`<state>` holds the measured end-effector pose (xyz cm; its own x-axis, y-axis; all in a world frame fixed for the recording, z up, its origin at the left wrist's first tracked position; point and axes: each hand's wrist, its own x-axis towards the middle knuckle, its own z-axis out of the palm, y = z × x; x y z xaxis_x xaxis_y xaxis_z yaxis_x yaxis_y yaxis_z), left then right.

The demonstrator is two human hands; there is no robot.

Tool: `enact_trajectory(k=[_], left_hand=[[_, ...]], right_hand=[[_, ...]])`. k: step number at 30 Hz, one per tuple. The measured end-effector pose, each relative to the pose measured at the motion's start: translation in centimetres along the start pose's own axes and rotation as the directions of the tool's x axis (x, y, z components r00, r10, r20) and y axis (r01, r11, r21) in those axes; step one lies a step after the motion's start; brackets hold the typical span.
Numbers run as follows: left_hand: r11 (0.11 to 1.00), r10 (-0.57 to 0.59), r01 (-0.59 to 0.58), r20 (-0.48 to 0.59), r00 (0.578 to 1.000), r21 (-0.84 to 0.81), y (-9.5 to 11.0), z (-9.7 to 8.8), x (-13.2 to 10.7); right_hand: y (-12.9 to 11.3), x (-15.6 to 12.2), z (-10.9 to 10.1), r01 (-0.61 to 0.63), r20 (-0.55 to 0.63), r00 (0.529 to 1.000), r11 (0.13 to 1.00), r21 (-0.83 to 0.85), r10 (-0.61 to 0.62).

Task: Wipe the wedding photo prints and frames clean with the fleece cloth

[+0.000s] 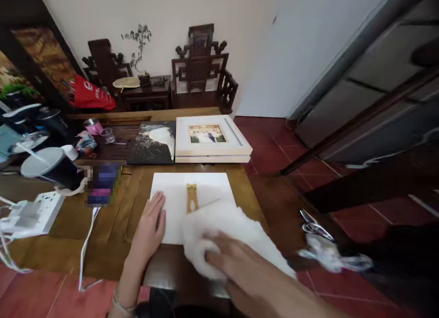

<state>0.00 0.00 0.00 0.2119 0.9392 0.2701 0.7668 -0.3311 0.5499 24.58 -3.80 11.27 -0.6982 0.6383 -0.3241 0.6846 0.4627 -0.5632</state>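
Observation:
A white rectangular panel (174, 226) lies flat on the wooden table. On its middle is a flat tan piece (192, 197) with two pointed tips at the top and a slot lower down. My left hand (151, 222) rests on the panel's left edge, fingers stretched out and holding nothing. My right hand (236, 258), blurred by motion, is closed around a bunched part of a soft white cloth (236, 222). The cloth covers the panel's lower right, hides part of the tan piece and hangs past the table's right edge.
Beyond the panel lie a white-framed photo (212, 146) and a black-and-white painted canvas (154, 142). At left are a phone (103, 185) on a cable, a lidded cup (51, 167) and a power strip (37, 213). Scissors (317, 224) lie at right.

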Motion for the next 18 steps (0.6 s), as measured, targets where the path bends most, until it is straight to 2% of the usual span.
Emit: enact_trajectory(k=[3, 5, 8, 12, 15, 18], left_hand=[[1.000, -0.001, 0.001, -0.006, 1.000, -0.007, 0.0, 0.1, 0.2], [1.000, -0.002, 0.002, -0.008, 1.000, -0.015, 0.1, 0.1, 0.2], [1.000, -0.005, 0.004, -0.011, 1.000, -0.029, 0.1, 0.1, 0.2], [0.999, -0.001, 0.000, -0.026, 1.000, -0.036, 0.2, 0.0, 0.2], [0.999, 0.002, -0.003, -0.033, 0.999, -0.038, 0.2, 0.0, 0.2], [0.999, 0.001, -0.001, -0.019, 1.000, -0.034, 0.2, 0.0, 0.2]], right_hand=[[0.4, -1.0, 0.0, 0.024, 0.051, 0.998, 1.000, 0.020, -0.025], [1.2, -0.2, -0.5, 0.001, 0.001, 1.000, 1.000, 0.017, -0.001], [3.0, 3.2, -1.7, -0.051, -0.178, 0.983, 0.999, -0.002, 0.049], [4.3, 8.9, -2.6, -0.067, -0.356, 0.934, 0.991, -0.113, 0.022], [3.8, 10.6, -1.4, -0.070, -0.351, 0.936, 0.974, -0.215, -0.010], [2.3, 9.0, 0.8, -0.011, -0.256, 0.965, 0.969, -0.246, -0.054]])
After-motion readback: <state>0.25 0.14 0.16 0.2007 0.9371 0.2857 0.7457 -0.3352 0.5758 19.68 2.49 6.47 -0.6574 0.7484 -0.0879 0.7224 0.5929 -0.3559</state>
